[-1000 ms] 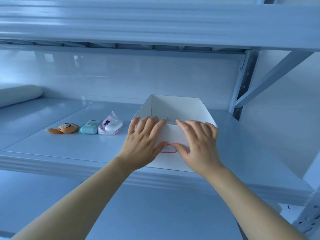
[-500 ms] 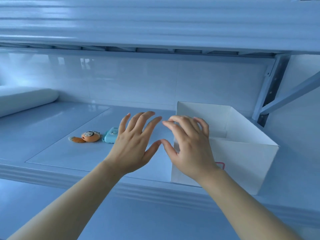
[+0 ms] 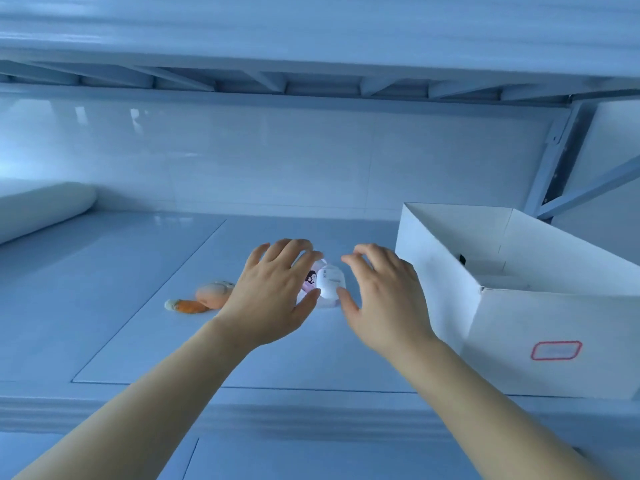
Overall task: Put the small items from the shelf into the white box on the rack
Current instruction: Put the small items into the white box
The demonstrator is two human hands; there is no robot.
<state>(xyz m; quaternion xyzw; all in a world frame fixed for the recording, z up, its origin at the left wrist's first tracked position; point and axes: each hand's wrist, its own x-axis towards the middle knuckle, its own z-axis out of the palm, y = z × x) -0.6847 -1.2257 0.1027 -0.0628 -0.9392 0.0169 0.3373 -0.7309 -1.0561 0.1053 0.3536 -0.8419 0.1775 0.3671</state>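
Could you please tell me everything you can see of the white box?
The white box looks like thin folded card, open-topped and upright, standing on the shelf at the right, turned so one corner faces the camera. A red-outlined label marks its near wall. Its contents are unclear. Neither the left hand nor the right hand touches it.

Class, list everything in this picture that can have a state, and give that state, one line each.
left hand, open, fingers spread.
right hand, open, holding nothing.
white box, top open, upright on the shelf.
white oval item, lying on the pink packet, between the hands.
orange toy, lying on the shelf, untouched.
white roll, lying on its side.
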